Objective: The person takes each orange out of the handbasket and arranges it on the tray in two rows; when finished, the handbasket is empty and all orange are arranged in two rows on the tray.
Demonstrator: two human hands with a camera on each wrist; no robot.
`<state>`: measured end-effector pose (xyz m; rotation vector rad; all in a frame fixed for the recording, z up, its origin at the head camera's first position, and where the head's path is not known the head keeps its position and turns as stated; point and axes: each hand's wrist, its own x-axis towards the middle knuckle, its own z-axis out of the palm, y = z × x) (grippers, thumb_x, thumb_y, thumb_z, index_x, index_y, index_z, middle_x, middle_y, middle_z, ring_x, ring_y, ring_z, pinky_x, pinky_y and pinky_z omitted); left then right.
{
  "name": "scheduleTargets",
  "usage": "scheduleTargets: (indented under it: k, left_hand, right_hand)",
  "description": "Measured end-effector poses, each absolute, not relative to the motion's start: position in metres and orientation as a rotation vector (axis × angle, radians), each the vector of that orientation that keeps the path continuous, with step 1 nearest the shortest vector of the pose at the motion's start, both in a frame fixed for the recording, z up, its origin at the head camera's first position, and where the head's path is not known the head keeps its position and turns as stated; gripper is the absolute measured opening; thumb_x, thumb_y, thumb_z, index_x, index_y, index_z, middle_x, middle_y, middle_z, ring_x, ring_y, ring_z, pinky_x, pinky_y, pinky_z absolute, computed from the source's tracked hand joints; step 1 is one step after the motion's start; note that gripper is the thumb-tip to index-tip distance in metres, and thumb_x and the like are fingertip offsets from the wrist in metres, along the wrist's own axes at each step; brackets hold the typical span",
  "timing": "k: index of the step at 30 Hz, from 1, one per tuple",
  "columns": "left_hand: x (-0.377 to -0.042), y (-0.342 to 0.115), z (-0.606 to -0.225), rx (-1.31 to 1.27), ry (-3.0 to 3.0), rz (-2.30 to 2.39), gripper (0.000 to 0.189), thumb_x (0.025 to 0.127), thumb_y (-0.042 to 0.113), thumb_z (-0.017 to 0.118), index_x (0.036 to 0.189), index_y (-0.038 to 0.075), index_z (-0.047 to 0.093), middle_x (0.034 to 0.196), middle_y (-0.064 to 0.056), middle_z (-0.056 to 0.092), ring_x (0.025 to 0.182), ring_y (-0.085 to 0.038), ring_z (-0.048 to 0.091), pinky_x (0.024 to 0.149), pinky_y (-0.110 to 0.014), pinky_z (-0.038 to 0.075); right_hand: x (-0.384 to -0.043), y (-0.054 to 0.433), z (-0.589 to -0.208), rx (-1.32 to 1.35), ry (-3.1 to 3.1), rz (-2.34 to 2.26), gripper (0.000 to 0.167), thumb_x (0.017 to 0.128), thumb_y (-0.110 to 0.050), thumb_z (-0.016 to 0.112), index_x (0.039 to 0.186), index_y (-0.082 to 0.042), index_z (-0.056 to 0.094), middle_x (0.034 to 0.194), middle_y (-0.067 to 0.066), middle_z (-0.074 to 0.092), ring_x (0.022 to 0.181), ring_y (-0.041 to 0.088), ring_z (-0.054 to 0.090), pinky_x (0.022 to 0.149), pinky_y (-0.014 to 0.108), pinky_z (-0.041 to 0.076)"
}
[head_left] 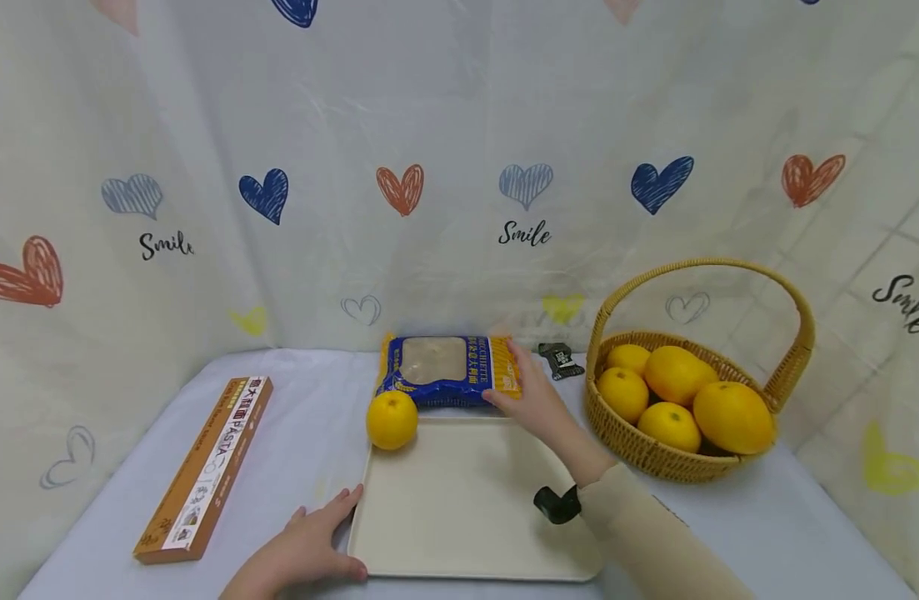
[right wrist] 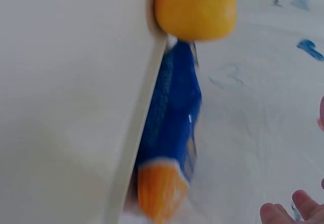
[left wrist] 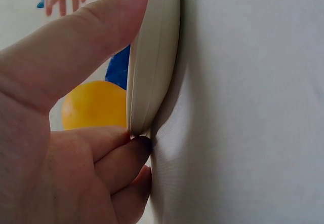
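My left hand (head_left: 309, 537) lies along the left edge of the beige tray (head_left: 466, 500), fingers and thumb spread apart; in the left wrist view its fingertips (left wrist: 139, 140) are right at the tray's outer wall. An orange (head_left: 392, 420) sits at the tray's back left corner. Behind the tray lies a blue and yellow bag of pasta (head_left: 437, 392). My right hand (head_left: 530, 396) reaches over the tray, overlapping the bag's right end in the head view. The right wrist view shows its fingers (right wrist: 304, 203) spread and apart from the bag (right wrist: 174, 97).
A wicker basket (head_left: 631, 446) with several oranges and a tall handle stands at the right. Beside it lies a small black packet (head_left: 560, 361). A long brown pasta box (head_left: 204, 471) lies left of the tray. A heart-patterned curtain (head_left: 444, 275) hangs behind.
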<state>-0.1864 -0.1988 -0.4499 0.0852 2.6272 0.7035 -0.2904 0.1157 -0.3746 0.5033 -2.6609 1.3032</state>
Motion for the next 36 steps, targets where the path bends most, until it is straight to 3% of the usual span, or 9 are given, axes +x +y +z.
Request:
scheduleTargets:
  k: [4,10,20,28,36]
  left_hand:
    - [-0.184,-0.199,-0.447,0.122,2.653,0.698,0.107,0.05,0.054,0.08,0.14,0.015,0.036,0.142,-0.017,0.037,0.131,-0.04,0.032,0.102,-0.068,0.005]
    - [-0.183,-0.202,-0.445,0.121,2.666,0.706,0.107,0.05,0.053,0.08,0.139,0.014,0.037,0.142,-0.017,0.038,0.131,-0.039,0.032,0.103,-0.067,0.005]
    - [-0.183,-0.2,-0.446,0.125,2.666,0.728,0.106,0.051,0.054,0.08,0.14,0.015,0.037,0.143,-0.016,0.037,0.132,-0.036,0.032,0.104,-0.066,0.004]
    - [-0.184,-0.199,-0.446,0.149,2.67,0.743,0.107,0.05,0.054,0.08,0.14,0.014,0.036,0.142,-0.018,0.037,0.132,-0.037,0.032,0.104,-0.066,0.004]
    - [-0.184,-0.2,-0.446,0.125,2.667,0.737,0.108,0.05,0.054,0.08,0.14,0.015,0.035,0.143,-0.017,0.036,0.133,-0.037,0.031,0.104,-0.066,0.003]
  right_hand:
    - [-0.286,0.153,-0.37,0.46,-2.64,1.134,0.083,0.082,-0.027,0.067,0.144,-0.003,0.017,0.145,0.023,0.021,0.128,0.039,0.03,0.098,0.052,0.039]
    - [-0.276,0.204,-0.369,0.33,-2.599,0.933,0.082,0.081,-0.029,0.068,0.14,0.003,0.021,0.141,0.029,0.023,0.127,0.045,0.025,0.1,0.062,0.026]
    - [-0.25,0.268,-0.34,0.125,-2.499,0.861,0.081,0.086,-0.033,0.06,0.145,-0.005,0.013,0.145,0.028,0.017,0.127,0.05,0.019,0.098,0.067,0.019]
    - [-0.242,0.313,-0.339,-0.008,-2.479,0.723,0.081,0.085,-0.032,0.061,0.143,0.001,0.015,0.144,0.03,0.018,0.129,0.052,0.015,0.105,0.064,0.011]
    - [-0.239,0.33,-0.354,-0.099,-2.596,0.698,0.085,0.084,-0.042,0.059,0.145,-0.004,0.013,0.147,0.029,0.012,0.13,0.052,0.012,0.1,0.068,0.015]
